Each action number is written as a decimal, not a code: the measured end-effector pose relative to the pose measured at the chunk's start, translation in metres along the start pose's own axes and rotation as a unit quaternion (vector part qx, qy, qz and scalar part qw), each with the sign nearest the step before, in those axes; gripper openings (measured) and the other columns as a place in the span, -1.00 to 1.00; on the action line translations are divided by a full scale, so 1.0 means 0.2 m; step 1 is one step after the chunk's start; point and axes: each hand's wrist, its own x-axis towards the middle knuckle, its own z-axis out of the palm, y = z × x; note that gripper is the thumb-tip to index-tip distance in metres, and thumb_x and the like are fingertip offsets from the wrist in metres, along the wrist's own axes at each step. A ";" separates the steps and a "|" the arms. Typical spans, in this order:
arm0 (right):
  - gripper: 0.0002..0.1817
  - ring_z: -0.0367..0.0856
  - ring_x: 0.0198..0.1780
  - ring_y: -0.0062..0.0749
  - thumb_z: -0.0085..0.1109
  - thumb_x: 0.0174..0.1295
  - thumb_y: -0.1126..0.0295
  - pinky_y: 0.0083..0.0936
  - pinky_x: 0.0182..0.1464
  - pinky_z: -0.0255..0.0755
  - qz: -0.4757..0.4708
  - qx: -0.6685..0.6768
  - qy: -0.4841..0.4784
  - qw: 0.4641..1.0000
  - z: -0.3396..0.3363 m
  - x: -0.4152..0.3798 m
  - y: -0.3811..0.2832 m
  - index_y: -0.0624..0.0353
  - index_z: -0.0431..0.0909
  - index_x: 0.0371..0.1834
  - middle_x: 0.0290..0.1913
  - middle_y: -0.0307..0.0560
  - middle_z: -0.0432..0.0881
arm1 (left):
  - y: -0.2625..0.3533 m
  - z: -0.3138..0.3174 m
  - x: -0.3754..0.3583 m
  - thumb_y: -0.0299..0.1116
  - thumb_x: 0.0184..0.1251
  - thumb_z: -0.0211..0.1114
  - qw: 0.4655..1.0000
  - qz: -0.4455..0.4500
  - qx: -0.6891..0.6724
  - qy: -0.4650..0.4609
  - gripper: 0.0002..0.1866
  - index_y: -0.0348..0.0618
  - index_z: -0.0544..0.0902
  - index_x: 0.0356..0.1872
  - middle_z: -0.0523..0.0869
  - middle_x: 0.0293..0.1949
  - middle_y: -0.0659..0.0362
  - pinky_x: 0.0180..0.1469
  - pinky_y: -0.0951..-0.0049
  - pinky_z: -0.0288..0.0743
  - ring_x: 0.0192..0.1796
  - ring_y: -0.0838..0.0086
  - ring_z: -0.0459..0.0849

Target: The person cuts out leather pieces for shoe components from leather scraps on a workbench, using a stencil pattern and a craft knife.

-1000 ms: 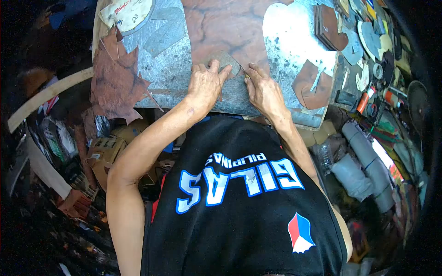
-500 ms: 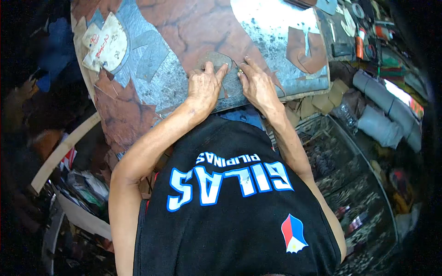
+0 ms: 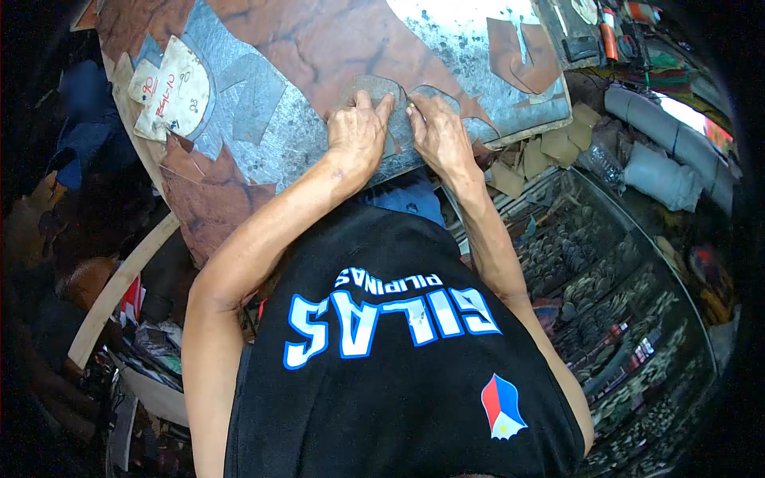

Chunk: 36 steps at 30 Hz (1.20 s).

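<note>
**Template pinned on brown leather**

A grey, rounded template (image 3: pixel 374 86) lies flat on one large mottled brown hide (image 3: pixel 335 44) on the metal-topped counter (image 3: pixel 271 135). The left hand (image 3: pixel 357 134) presses it down, fingers spread. The right hand (image 3: pixel 440 135) pinches one thin tool (image 3: pixel 409 103) at the template's edge. One marked white pattern (image 3: pixel 177 89) lies well left.

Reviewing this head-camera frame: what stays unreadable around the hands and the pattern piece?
- Tool in the right hand: head view, too small and hidden by the fingers; knife or pen cannot be told.
- Grey pattern piece: its near part lies under the left hand.
- Brown leather sheet: cut off by the top edge.
- Writing on the cream template: too small to read fully.
</note>
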 end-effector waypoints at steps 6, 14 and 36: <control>-0.74 0.64 -0.12 0.27 0.11 0.36 0.39 -0.03 -0.07 0.54 0.046 0.023 0.016 0.999 0.02 -0.02 -0.06 0.31 0.60 0.00 -0.20 0.33 0.62 | -0.01 -0.01 0.02 -0.18 -0.01 0.58 0.999 0.007 0.009 -0.032 -0.11 0.16 0.34 0.42 0.56 -0.04 -0.05 -0.27 0.19 0.71 -0.26 0.09 0.78; -0.77 0.62 -0.09 0.32 0.10 0.34 0.39 0.02 -0.05 0.51 0.072 0.052 0.076 0.993 0.12 -0.07 -0.13 0.38 0.57 -0.11 -0.17 0.37 0.63 | -0.02 -0.01 0.02 -0.17 0.08 0.52 0.999 0.024 0.024 -0.033 -0.21 0.12 0.36 0.39 0.57 -0.07 -0.05 -0.32 0.22 0.70 -0.28 0.12 0.78; -0.75 0.65 -0.09 0.19 0.14 0.33 0.43 -0.12 -0.02 0.53 0.013 0.034 0.036 0.999 0.17 -0.12 -0.20 0.29 0.63 0.01 -0.14 0.22 0.66 | -0.05 0.14 -0.15 -0.36 0.25 0.21 0.991 0.016 0.036 0.126 -0.70 -0.29 0.72 -0.09 0.60 0.04 0.00 -0.08 0.26 0.46 -0.13 0.20 0.63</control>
